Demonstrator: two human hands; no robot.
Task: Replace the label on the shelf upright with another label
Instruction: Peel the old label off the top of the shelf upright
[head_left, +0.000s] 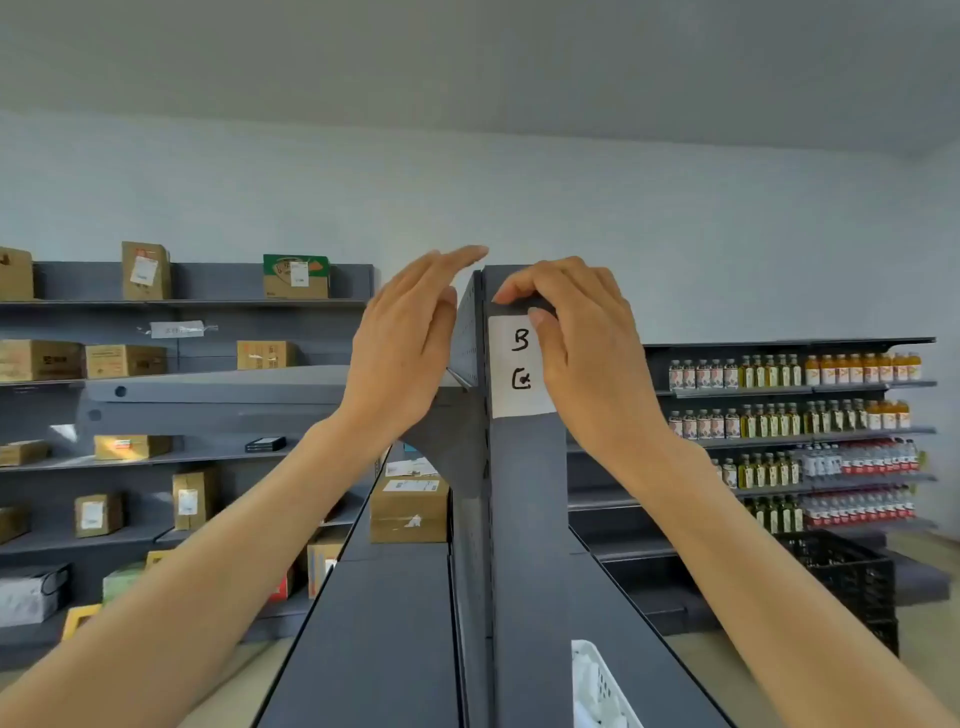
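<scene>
Two bare hands work at the white paper label (514, 366) stuck near the top of the dark grey metal shelf upright (527, 545).
Right hand (587, 343) pinches its top edge; left hand (405, 343) hovers open, flat. Pulling fast could tear the paper. The label's right side is hidden; no replacement label shows.

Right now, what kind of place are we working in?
Likely a stockroom or small warehouse. Grey metal shelving holds cardboard boxes with shipping labels, rows of bottles fill the far racks, and a handwritten label marks the shelf upright.
</scene>
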